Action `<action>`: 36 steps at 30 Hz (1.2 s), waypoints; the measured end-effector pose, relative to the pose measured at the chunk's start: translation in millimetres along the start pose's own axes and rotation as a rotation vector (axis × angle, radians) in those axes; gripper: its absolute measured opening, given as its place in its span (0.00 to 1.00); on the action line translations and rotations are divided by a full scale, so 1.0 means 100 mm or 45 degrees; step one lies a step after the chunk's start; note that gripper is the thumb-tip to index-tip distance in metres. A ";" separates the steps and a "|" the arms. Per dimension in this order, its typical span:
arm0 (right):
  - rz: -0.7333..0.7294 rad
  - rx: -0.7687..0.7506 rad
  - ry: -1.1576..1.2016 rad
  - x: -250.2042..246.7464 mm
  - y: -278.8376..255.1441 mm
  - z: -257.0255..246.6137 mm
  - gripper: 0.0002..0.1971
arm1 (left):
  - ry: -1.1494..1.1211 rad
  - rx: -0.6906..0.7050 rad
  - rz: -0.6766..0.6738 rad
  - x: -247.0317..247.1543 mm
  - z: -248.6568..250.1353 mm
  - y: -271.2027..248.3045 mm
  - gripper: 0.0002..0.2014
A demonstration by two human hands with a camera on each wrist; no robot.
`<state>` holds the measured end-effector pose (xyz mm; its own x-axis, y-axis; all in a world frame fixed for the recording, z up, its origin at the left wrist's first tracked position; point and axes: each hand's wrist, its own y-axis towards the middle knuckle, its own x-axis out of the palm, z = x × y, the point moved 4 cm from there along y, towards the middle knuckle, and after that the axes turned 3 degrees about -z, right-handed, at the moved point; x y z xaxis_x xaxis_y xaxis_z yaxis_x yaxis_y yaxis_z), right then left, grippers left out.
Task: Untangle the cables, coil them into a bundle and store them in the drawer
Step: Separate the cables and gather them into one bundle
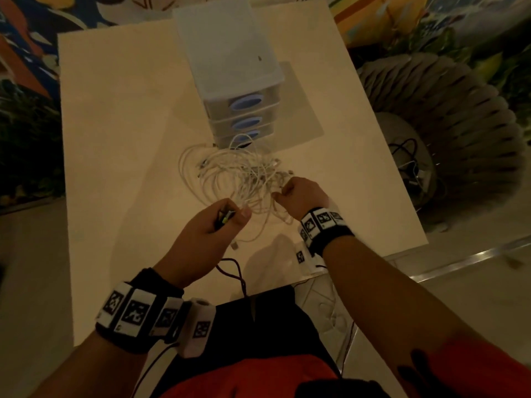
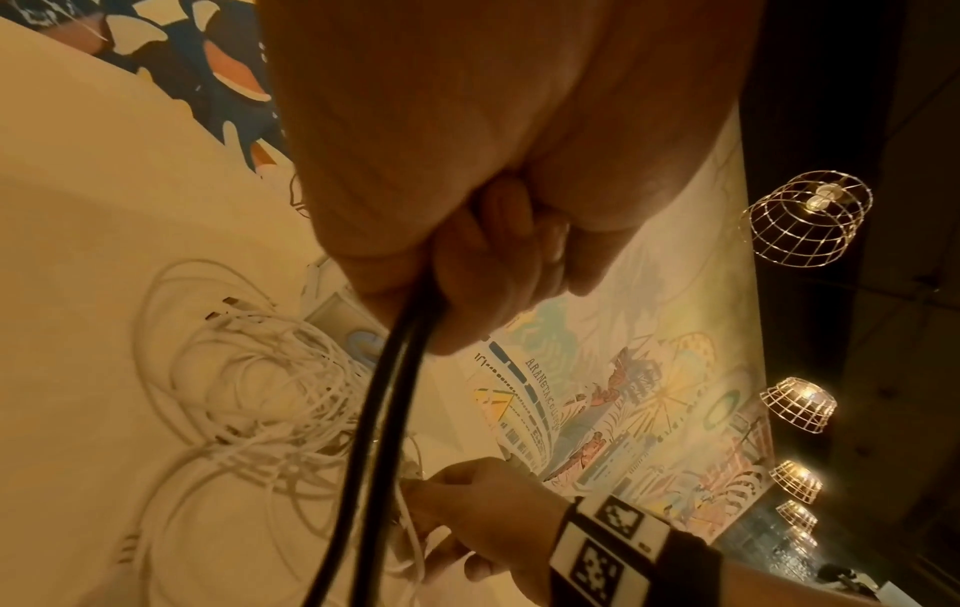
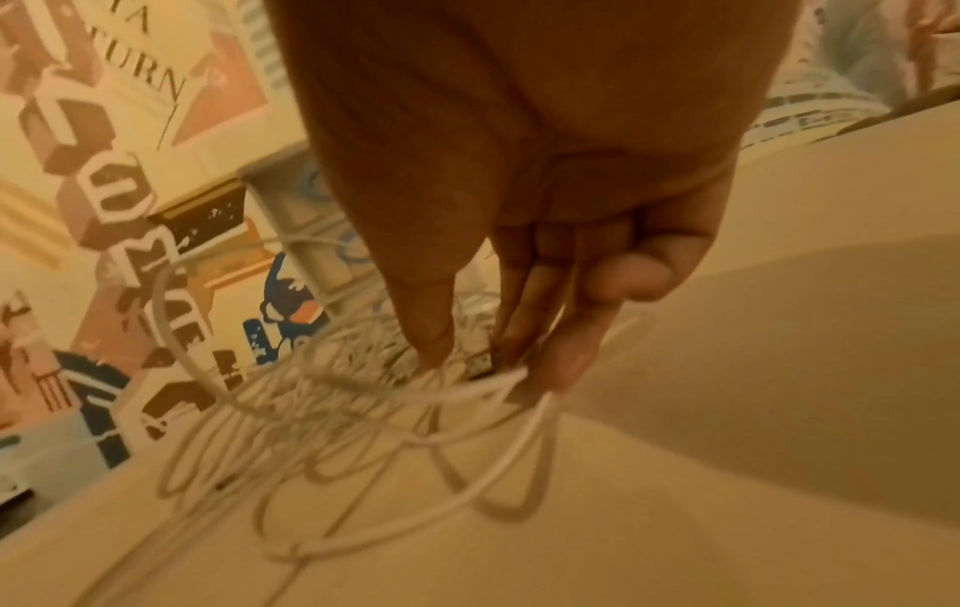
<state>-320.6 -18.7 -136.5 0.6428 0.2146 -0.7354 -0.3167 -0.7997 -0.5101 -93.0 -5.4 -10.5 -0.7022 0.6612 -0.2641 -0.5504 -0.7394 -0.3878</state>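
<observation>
A tangle of white cables [image 1: 238, 173] lies on the cream table [image 1: 115, 139], just in front of a translucent drawer unit [image 1: 230, 53] whose three drawers with blue handles are closed. My left hand [image 1: 227, 218] is at the tangle's near edge, its fingers curled round a doubled black cable [image 2: 384, 410]. My right hand [image 1: 287, 191] is at the tangle's right side. Its fingertips [image 3: 556, 369] pinch a white cable [image 3: 467, 394] beside a USB plug [image 3: 480, 363]. The right hand [image 2: 483, 513] also shows in the left wrist view, holding white strands.
A thin dark red cable [image 1: 232, 268] runs over the table's near edge toward my body. A grey honeycomb paper seat [image 1: 448, 116] with black cables [image 1: 408, 156] on it stands right of the table. Patterned walls surround the table.
</observation>
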 end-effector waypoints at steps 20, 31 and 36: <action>0.160 -0.131 0.394 -0.23 -0.56 0.48 0.04 | 0.293 0.003 0.022 0.15 -0.16 0.57 0.15; -0.239 -0.052 0.733 -0.07 -0.20 0.44 0.10 | 0.632 0.048 -0.021 0.45 -0.28 1.43 0.13; -0.314 0.017 0.925 -0.07 -0.16 0.38 0.17 | 0.663 0.026 -0.050 0.49 -0.35 1.62 0.13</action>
<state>-346.7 13.7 -139.7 0.9914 -0.0405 -0.1243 -0.1103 -0.7687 -0.6300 -200.5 -88.1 -117.4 -0.3660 0.6600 -0.6561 -0.5843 -0.7117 -0.3900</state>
